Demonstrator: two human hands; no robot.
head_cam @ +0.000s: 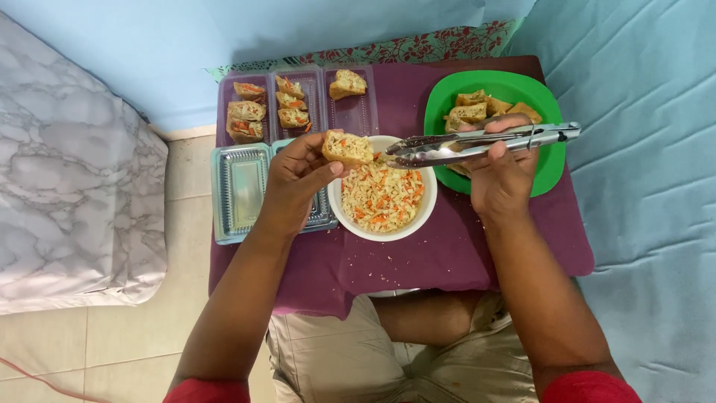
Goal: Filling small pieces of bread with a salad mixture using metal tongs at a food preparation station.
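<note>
I read this as the stuffing step: L hand (298, 175) has a tofu pocket (347, 148) pinched between thumb below and fingers (309, 145) on its far side, cut face turned toward the tongs (477, 143), hanging just over the bowl (339, 205) rim. R hand (501, 168) is wrapped round the tongs mid-shaft, fingers curled over top, thumb underneath; blades nearly together, tips just right of the pocket, close to it. Can't tell if there's any filling (382, 195) between the tips, looks empty to me.

Next move, as I judge it: tips need to go down into the filling, which sits right below both sets of fingers, grab a bit, then come level w/ the pocket opening. L needs to keep the opening facing right and not squeeze, the thing looks soft.

Pose: both forearms come up from bottom of view, L wrist bent in w/ palm up-ish, R wrist cocked so tongs lie near horizontal, handle end pointing right over the green plate (552, 160). Tray (358, 112) w/ done pieces sits beyond L fingers, empty lid (240, 186) left of the L wrist
</note>
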